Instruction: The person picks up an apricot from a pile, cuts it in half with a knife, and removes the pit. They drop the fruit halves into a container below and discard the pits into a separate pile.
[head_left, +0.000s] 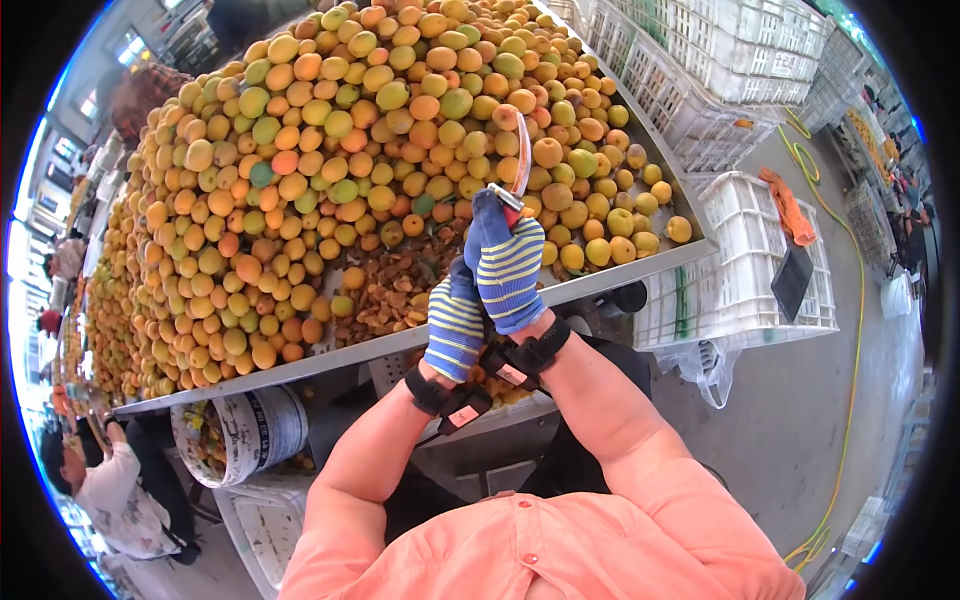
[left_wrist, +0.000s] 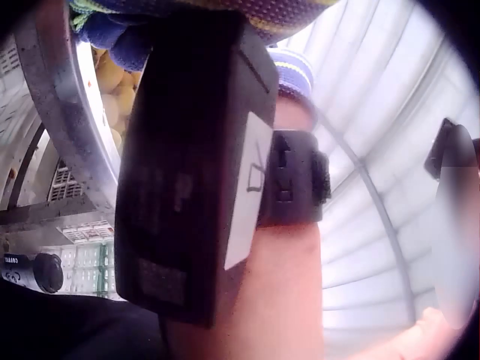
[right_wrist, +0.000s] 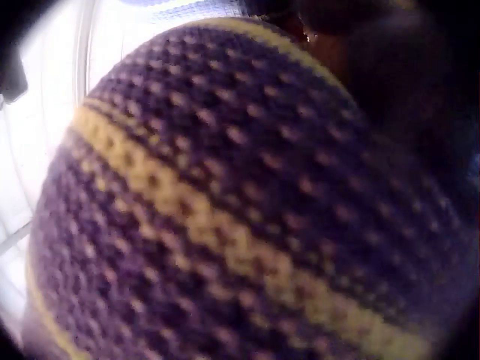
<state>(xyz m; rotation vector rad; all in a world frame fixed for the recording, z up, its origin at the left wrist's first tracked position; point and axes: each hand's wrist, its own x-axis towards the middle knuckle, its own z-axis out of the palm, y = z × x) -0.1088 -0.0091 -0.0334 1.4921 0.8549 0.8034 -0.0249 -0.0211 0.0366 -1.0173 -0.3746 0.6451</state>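
In the head view my right hand (head_left: 512, 268), in a blue and yellow striped knit glove, grips the red handle (head_left: 512, 214) of a knife with a curved blade (head_left: 523, 155) pointing up over the apricots (head_left: 330, 130). My left hand (head_left: 455, 318), gloved alike, lies against the lower side of the right hand, near its wrist. Its fingers are mostly hidden there, and I cannot tell whether they grip the glove. In the left wrist view a black wrist device (left_wrist: 195, 172) fills the middle. Glove knit (right_wrist: 225, 172) covers most of the right wrist view.
Apricots are heaped on a metal-rimmed table (head_left: 620, 270), with brown fruit pieces (head_left: 385, 290) near its front edge. A white bucket (head_left: 275, 425) stands below at left. White crates (head_left: 740, 200) line the right side. A yellow hose (head_left: 858, 330) runs along the floor; another person (head_left: 125, 490) is at far left.
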